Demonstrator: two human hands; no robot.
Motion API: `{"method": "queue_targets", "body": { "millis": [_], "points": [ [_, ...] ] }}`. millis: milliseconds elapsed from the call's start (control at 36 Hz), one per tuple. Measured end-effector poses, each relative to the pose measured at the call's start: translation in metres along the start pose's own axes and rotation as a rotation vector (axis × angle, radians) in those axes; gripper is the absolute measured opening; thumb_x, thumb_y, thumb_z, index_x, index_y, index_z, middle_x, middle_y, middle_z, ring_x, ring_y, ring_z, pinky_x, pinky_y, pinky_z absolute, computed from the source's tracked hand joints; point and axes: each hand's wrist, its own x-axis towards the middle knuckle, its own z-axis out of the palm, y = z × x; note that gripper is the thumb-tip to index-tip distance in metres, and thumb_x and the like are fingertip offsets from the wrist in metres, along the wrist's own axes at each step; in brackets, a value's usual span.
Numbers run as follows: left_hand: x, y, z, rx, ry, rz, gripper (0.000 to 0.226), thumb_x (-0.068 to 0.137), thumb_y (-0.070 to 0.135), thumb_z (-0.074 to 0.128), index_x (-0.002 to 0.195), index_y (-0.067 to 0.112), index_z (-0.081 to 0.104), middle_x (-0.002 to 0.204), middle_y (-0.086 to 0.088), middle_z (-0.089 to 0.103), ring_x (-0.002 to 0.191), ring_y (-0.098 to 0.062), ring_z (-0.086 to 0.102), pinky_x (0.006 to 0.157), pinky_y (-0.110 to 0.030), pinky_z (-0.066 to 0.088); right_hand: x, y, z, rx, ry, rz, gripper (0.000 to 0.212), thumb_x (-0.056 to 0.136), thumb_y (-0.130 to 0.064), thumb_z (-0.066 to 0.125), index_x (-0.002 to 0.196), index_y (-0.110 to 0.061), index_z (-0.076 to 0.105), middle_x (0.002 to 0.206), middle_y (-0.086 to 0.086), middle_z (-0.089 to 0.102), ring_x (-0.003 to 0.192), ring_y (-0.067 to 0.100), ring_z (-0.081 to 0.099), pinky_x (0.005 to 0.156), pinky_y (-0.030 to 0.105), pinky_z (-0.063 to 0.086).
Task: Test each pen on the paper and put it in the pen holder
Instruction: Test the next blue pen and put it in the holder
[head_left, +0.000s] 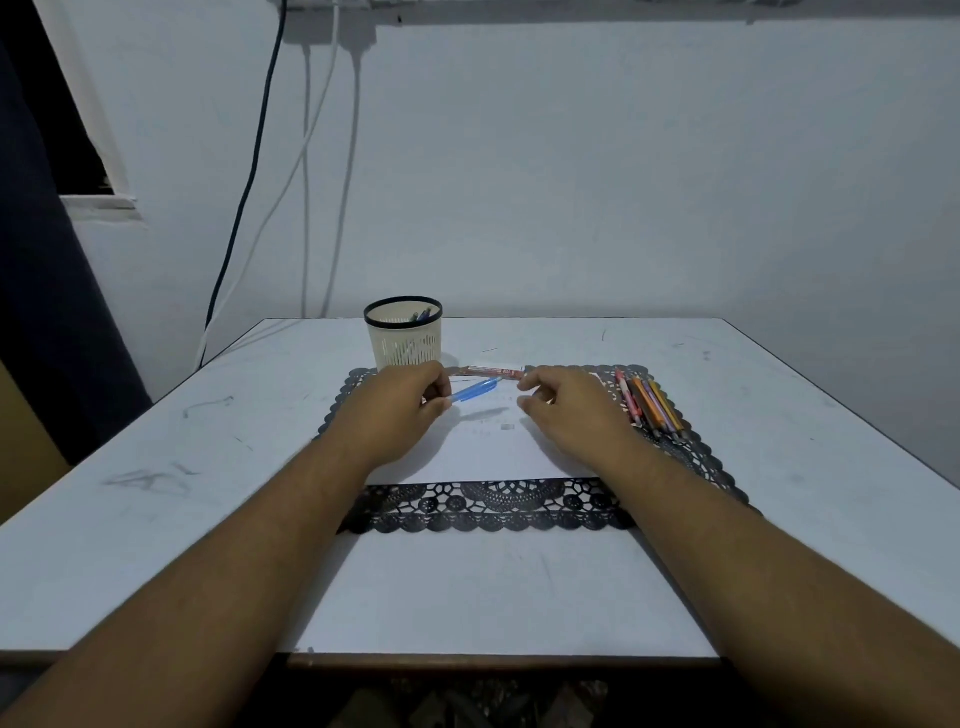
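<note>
Left hand (402, 402): centre of the frame, fingers curled, pinching one end of a blue pen (475, 389). The pen slants up and to the right, its free end raised over the paper (483, 447), with a shadow on the sheet below it.

Right hand (566, 402): just right of centre, above the paper, fingers loosely bent and apart, holding nothing. Its fingertips are near the free end of the blue pen; whether they touch it cannot be told.

Paper: white sheet, lying on a black lace mat (488, 506) in the middle of the frame, faint marks near its centre.

Red pen (493, 371): lies crosswise at the far edge of the paper, just beyond both hands.

Bundle of pens (649, 402): right of the right hand, on the mat, several coloured barrels side by side, pointing away and slightly left.

Pen holder (403, 332): cream slotted cup with a black rim, upright just beyond the left hand; a few pen tips show inside.

Table (156, 467): white top, scuffed, carrying all of the above.

Wall: pale, upper half of the frame; cables (306, 156) hang down at the upper left.
</note>
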Motion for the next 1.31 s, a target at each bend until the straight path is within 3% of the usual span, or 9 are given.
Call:
{"method": "queue_targets", "body": {
  "millis": [167, 361, 444, 639, 722, 833, 972, 1083, 1306],
  "points": [
    [0.001, -0.008, 0.002, 0.0, -0.033, -0.062, 0.008, 0.098, 0.031, 0.065, 0.092, 0.033, 0.062, 0.086, 0.018, 0.063, 0.082, -0.004, 0.057, 0.062, -0.025, 0.038, -0.006, 0.0, 0.006, -0.065, -0.17, 0.035, 0.008, 0.092, -0.034, 0.073, 0.088, -0.028, 0.072, 0.086, -0.002, 0.069, 0.074, 0.012, 0.059, 0.069, 0.03, 0.048],
    [-0.002, -0.001, 0.002, -0.026, -0.031, -0.039, 0.004, 0.098, 0.028, 0.066, 0.094, 0.027, 0.065, 0.083, 0.019, 0.062, 0.081, -0.002, 0.056, 0.067, -0.028, 0.044, -0.003, -0.007, 0.014, -0.195, -0.162, 0.005, 0.013, 0.099, -0.025, 0.063, 0.087, -0.027, 0.069, 0.078, -0.014, 0.06, 0.071, 0.005, 0.053, 0.065, 0.03, 0.043],
    [-0.003, 0.0, 0.002, -0.012, -0.033, -0.024, 0.005, 0.098, 0.029, 0.066, 0.093, 0.027, 0.065, 0.082, 0.018, 0.062, 0.081, -0.005, 0.057, 0.065, -0.024, 0.043, -0.004, -0.007, 0.014, -0.219, -0.155, -0.009, 0.012, 0.1, -0.025, 0.062, 0.092, -0.024, 0.069, 0.085, -0.015, 0.061, 0.079, 0.008, 0.056, 0.073, 0.033, 0.049],
    [-0.003, 0.0, 0.002, -0.019, -0.036, -0.012, 0.006, 0.098, 0.03, 0.065, 0.092, 0.029, 0.063, 0.085, 0.018, 0.064, 0.083, -0.003, 0.058, 0.065, -0.024, 0.042, -0.002, 0.003, 0.001, 0.092, -0.027, 0.015, 0.009, 0.1, -0.017, 0.063, 0.091, -0.018, 0.065, 0.092, 0.003, 0.071, 0.085, 0.021, 0.066, 0.071, 0.031, 0.052],
    [-0.003, 0.001, 0.002, -0.036, -0.034, -0.004, 0.007, 0.098, 0.03, 0.065, 0.091, 0.03, 0.063, 0.087, 0.017, 0.065, 0.084, -0.004, 0.059, 0.067, -0.025, 0.043, -0.002, 0.001, -0.006, 0.29, 0.004, 0.033, 0.009, 0.1, -0.009, 0.062, 0.099, -0.013, 0.07, 0.097, 0.012, 0.074, 0.07, -0.001, 0.063, 0.063, 0.016, 0.046],
    [-0.005, 0.003, 0.003, -0.042, -0.029, 0.001, 0.006, 0.099, 0.031, 0.064, 0.093, 0.031, 0.063, 0.09, 0.017, 0.068, 0.085, -0.004, 0.061, 0.066, -0.025, 0.043, -0.004, -0.001, -0.009, 0.407, 0.023, 0.038, 0.015, 0.101, -0.009, 0.063, 0.102, -0.016, 0.076, 0.085, 0.003, 0.068, 0.056, 0.0, 0.051, 0.062, 0.022, 0.047],
    [-0.006, 0.005, 0.003, -0.05, -0.026, 0.022, 0.004, 0.099, 0.029, 0.064, 0.095, 0.031, 0.063, 0.091, 0.015, 0.067, 0.085, -0.008, 0.061, 0.07, -0.031, 0.047, -0.006, -0.007, -0.009, 0.492, 0.038, 0.028, 0.015, 0.1, -0.01, 0.065, 0.103, -0.015, 0.079, 0.082, -0.005, 0.07, 0.057, 0.005, 0.05, 0.06, 0.017, 0.048],
    [-0.006, 0.007, 0.002, -0.057, -0.021, 0.042, 0.004, 0.099, 0.029, 0.063, 0.096, 0.031, 0.063, 0.089, 0.016, 0.066, 0.083, -0.007, 0.06, 0.067, -0.03, 0.046, -0.006, -0.009, -0.009, 0.515, 0.051, 0.021, 0.012, 0.099, -0.008, 0.067, 0.103, -0.01, 0.078, 0.081, -0.004, 0.071, 0.056, 0.0, 0.053, 0.059, 0.016, 0.048],
    [-0.007, 0.008, 0.004, -0.023, -0.015, 0.082, 0.003, 0.099, 0.031, 0.062, 0.096, 0.032, 0.062, 0.088, 0.017, 0.065, 0.083, -0.008, 0.058, 0.075, -0.037, 0.051, -0.004, -0.005, -0.007, 0.553, 0.027, 0.029, 0.009, 0.097, -0.01, 0.07, 0.1, -0.008, 0.078, 0.08, -0.002, 0.075, 0.06, -0.001, 0.055, 0.062, 0.023, 0.049]
  ]
}}
